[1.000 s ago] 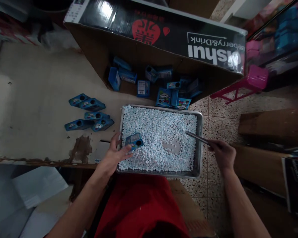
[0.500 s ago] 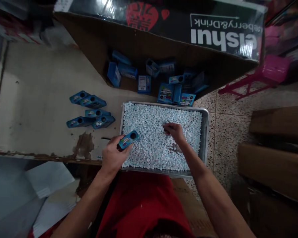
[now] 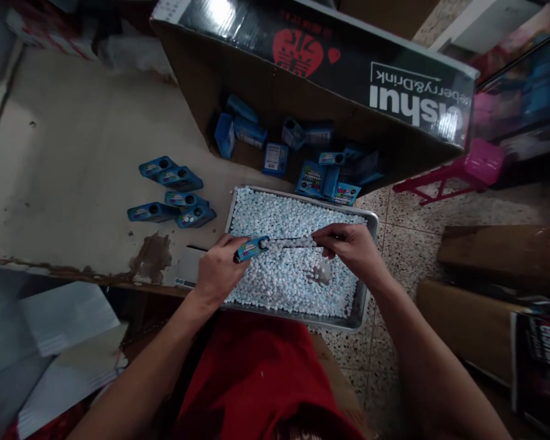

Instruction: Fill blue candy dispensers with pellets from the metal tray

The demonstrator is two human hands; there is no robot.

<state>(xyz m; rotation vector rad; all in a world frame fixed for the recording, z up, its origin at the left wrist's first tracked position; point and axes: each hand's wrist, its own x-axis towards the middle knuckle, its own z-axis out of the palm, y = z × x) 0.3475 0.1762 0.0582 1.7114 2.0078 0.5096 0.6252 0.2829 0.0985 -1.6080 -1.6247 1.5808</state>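
The left hand (image 3: 217, 272) pinches a box (image 3: 251, 248) over the tray (image 3: 297, 318), its hole meeting the loaded scoop (image 3: 288, 242) gripped by the right hand (image 3: 352, 247), so stray pellets (image 3: 275, 214) likely fall back in.

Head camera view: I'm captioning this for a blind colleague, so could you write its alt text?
Seen from above, a person's left hand holds a small blue box while the right hand holds a narrow scoop of small white pellets to its end, over a metal tray full of them. More blue boxes lie on the table.
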